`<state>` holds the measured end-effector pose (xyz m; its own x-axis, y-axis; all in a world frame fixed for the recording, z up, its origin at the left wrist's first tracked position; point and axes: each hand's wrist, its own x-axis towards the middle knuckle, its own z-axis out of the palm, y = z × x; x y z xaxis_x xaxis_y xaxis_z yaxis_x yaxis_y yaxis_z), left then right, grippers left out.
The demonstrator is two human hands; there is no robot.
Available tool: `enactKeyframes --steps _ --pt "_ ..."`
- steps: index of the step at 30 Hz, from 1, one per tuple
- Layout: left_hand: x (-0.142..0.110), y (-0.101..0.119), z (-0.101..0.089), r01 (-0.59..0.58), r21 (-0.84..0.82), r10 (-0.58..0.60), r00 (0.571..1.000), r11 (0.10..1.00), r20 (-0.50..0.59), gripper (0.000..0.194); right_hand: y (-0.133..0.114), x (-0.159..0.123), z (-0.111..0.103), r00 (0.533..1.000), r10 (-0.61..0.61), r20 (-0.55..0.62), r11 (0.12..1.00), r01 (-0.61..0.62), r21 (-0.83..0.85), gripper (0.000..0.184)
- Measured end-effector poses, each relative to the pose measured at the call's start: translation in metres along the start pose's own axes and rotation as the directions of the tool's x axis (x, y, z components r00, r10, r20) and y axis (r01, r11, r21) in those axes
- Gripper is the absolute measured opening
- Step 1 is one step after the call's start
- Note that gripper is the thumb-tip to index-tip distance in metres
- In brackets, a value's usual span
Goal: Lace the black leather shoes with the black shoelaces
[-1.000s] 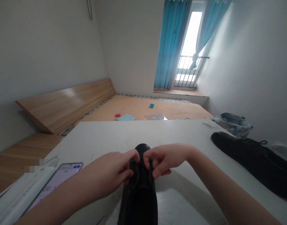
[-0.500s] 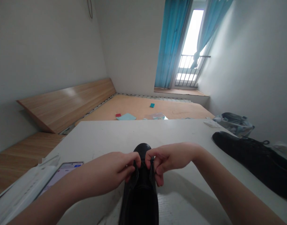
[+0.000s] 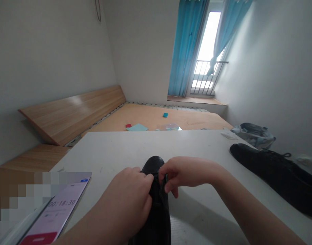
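Note:
A black shoe [image 3: 152,165] rests on the white table straight in front of me, its toe pointing away and its opening toward me. My left hand [image 3: 130,195] lies over its left side with the fingers curled at the lacing area; the fingertips are mostly hidden behind the hand. On the other side, my right hand [image 3: 178,175] pinches the edge of the right lace flap between thumb and fingers. No lace can be made out clearly between the hands. A second black shoe [image 3: 270,173], with a lace loop on top, stands to the right, apart from both hands.
A phone [image 3: 61,207] showing a timer lies at the left of the white table [image 3: 115,144]. Beyond it, a bed [image 3: 148,114] holds a light-blue sheet [image 3: 138,127] and small items. A bag-lined bin [image 3: 256,134] stands at the far right.
My left hand has turned over the shoe's left side, its back now facing up. My right hand stays at the right flap with fingers slightly shifted. The phone is now more exposed.

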<state>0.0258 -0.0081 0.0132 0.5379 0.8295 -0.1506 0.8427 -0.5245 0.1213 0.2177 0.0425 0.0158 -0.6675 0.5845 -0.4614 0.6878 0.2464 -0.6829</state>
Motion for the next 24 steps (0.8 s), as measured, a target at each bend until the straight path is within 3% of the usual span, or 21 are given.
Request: enactKeyframes --steps 3,7,10,13,16,18,21,24 --pt "0.002 0.0 0.003 0.024 -0.017 -0.024 1.0 1.0 0.009 0.028 0.0 0.0 -0.002 1.0 -0.016 0.011 0.998 0.017 -0.062 0.003" --pt "0.0 -0.001 0.004 0.062 -0.07 -0.065 0.997 0.996 -0.041 0.028 0.001 -0.002 -0.006 0.98 -0.096 0.176 0.995 0.092 0.033 0.011" --pt "-0.003 -0.004 0.001 0.021 -0.13 -0.037 0.993 0.991 -0.116 0.022 -0.002 -0.008 -0.008 0.967 -0.157 0.199 0.987 0.144 0.076 0.012" --pt "-0.006 -0.01 -0.005 -0.049 -0.244 0.006 0.985 0.969 -0.174 0.021 -0.009 -0.016 -0.007 0.983 -0.143 0.112 0.989 0.147 -0.032 0.017" --pt "-0.008 -0.016 -0.011 -0.112 -0.345 0.02 0.965 0.932 -0.261 0.02 -0.017 -0.022 -0.001 0.995 -0.098 -0.023 0.976 0.091 -0.197 0.011" --pt "-0.009 -0.019 -0.016 -0.145 -0.374 0.011 0.941 0.916 -0.338 0.019 -0.02 -0.023 0.003 0.987 -0.132 -0.097 0.96 0.103 -0.259 0.008" --pt "-0.012 -0.02 -0.024 -0.208 -0.411 0.01 0.901 0.888 -0.435 0.018 -0.021 -0.022 0.004 0.956 -0.262 -0.133 0.944 0.225 -0.242 0.009" --pt "-0.018 -0.02 -0.029 -0.285 -0.473 -0.001 0.856 0.833 -0.516 0.014 -0.023 -0.023 0.001 0.896 -0.372 -0.244 0.928 0.361 -0.09 0.004"
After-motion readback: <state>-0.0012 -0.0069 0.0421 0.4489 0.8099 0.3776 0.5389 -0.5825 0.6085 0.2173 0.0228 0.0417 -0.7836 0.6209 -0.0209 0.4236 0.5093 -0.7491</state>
